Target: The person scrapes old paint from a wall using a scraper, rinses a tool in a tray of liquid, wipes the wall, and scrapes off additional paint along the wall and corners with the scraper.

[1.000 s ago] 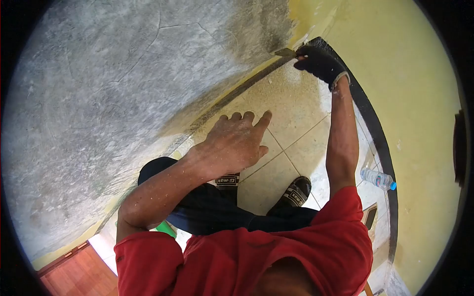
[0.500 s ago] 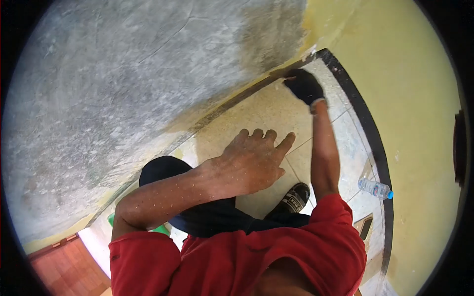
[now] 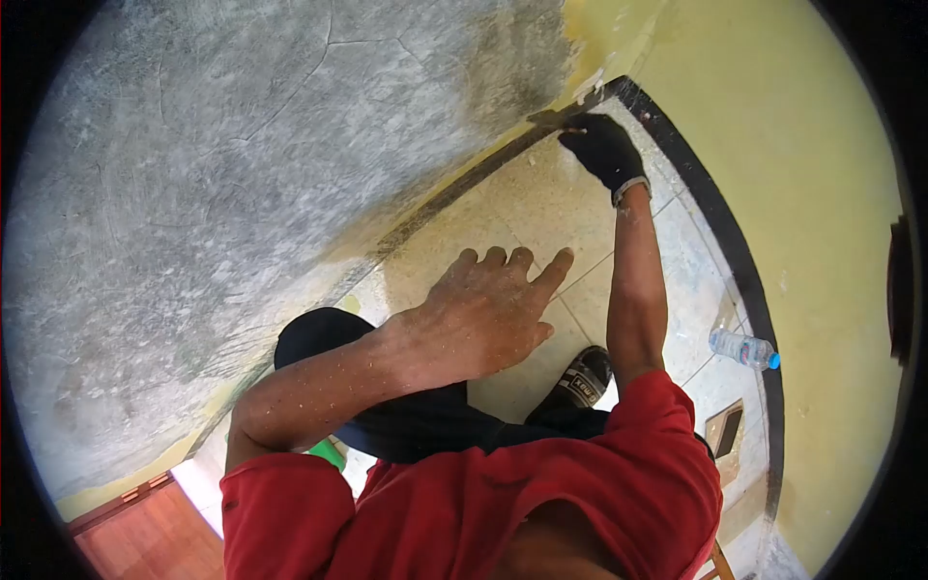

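My left hand (image 3: 493,314) is bare and dusted with pale specks. Its fingers are spread, and it hovers above the tiled floor (image 3: 483,222) near my bent knee, touching no object that I can see. In a black glove, my right hand (image 3: 609,155) reaches to the foot of the wall near the corner. Its fingers are closed round a flat-bladed tool that looks like a scraper (image 3: 547,118); the handle is mostly hidden by the glove. The blade lies against the dark strip along the base of the grey, patchy wall (image 3: 242,174).
A yellow-green wall (image 3: 793,174) with a black skirting (image 3: 720,217) rises at the right. Near it a plastic water bottle (image 3: 742,349) lies on its side, with a framed rectangular piece (image 3: 725,435) further down. Something green (image 3: 329,454) shows behind my left leg.
The gloved right hand has shifted slightly up toward the corner, and the blade now shows beyond its fingers. My left hand stays spread, nearly still. The view has tilted a little.
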Tool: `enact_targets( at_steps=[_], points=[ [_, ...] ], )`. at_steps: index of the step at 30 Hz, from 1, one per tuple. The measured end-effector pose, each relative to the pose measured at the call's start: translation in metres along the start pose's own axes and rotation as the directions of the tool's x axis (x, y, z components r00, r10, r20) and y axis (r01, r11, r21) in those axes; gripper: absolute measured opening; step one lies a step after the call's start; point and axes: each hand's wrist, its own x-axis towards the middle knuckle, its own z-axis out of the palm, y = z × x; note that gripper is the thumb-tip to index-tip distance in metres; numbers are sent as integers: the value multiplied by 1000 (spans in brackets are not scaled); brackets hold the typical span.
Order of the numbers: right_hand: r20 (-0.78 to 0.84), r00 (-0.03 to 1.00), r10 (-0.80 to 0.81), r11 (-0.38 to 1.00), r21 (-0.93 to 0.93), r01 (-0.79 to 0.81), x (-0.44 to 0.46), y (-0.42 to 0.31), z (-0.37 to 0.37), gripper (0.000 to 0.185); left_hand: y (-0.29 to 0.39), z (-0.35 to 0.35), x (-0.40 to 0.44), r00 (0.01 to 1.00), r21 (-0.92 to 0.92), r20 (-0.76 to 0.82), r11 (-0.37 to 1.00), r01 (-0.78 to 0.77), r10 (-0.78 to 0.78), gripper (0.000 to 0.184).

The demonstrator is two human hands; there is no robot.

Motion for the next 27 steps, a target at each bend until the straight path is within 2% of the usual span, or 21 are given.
enact_targets(
  at_steps=[1, 3, 5, 7, 8, 9, 11, 13, 15, 16, 17, 19, 20, 21, 23, 24, 25, 27],
  points=[
    [-129, 980, -153, 988, -30, 150, -6, -8, 0, 31, 1, 1, -1, 1000, -9, -9, 1000, -3, 3, 65],
    [-90, 993, -75, 993, -96, 66, -5, 0, 21, 31, 6, 1, 4, 999, -9, -15, 999, -39, 39, 66],
    [-110, 992, -70, 996, -70, 62, -7, 13, 16, 32, 5, 0, 9, 1000, -7, 11, 1000, -18, 18, 67],
    [-119, 993, -13, 999, 48, 19, -4, 7, 2, 32, 4, -7, 8, 1000, 2, 14, 1000, 4, -4, 67],
    [-63, 998, 27, 999, -37, -30, -7, 0, -3, 33, 7, -7, 8, 1000, -6, 25, 1000, 5, -5, 66],
    [-69, 997, 47, 998, -39, -50, -8, 6, -1, 33, 8, -8, 11, 999, -5, 36, 1000, -12, 12, 66],
    [-80, 994, -70, 997, -30, 68, -7, 25, 3, 31, 11, -7, 17, 999, -61, 46, 998, -5, 8, 66],
    [-117, 987, -112, 994, -15, 111, -1, 7, -16, 33, 11, -9, 18, 1000, -46, 24, 999, -13, 14, 66],
    [126, 991, -39, 997, -55, 46, 18, 8, -26, 32, 10, -9, 12, 999, -36, 41, 999, -20, 21, 65],
    [85, 963, -254, 966, -35, 258, 28, 26, -5, 29, 8, -10, 12, 997, -47, 73, 999, 18, -14, 66],
    [77, 962, -261, 946, -178, 271, 33, 38, 27, 28, 9, -10, 14, 993, -59, 107, 997, 50, -43, 66],
    [-11, 987, -159, 986, -45, 158, 6, 10, 20, 29, 6, -6, 18, 997, -46, 77, 999, 27, -23, 66],
    [-54, 960, -275, 961, -45, 273, 14, 33, 33, 28, 3, -5, 19, 998, -43, 53, 999, 24, -22, 67],
    [46, 979, -201, 977, -60, 203, 12, 14, 7, 26, 2, -7, 17, 998, -49, 62, 998, 35, -31, 67],
    [-48, 974, -220, 975, 23, 221, 14, 22, -5, 26, 0, -13, 15, 998, -50, 33, 997, 60, -58, 68],
    [-61, 974, -219, 961, 160, 226, 26, 39, 14, 23, 1, -14, 18, 998, -60, 41, 997, 50, -48, 68],
    [3, 976, -218, 974, -56, 218, 24, 23, 24, 23, 3, -16, 23, 996, -80, 74, 995, 52, -46, 68],
    [-31, 942, -334, 925, -202, 322, 13, 29, 40, 26, 4, -19, 27, 994, -83, 97, 995, 51, -43, 68]
  ],
)
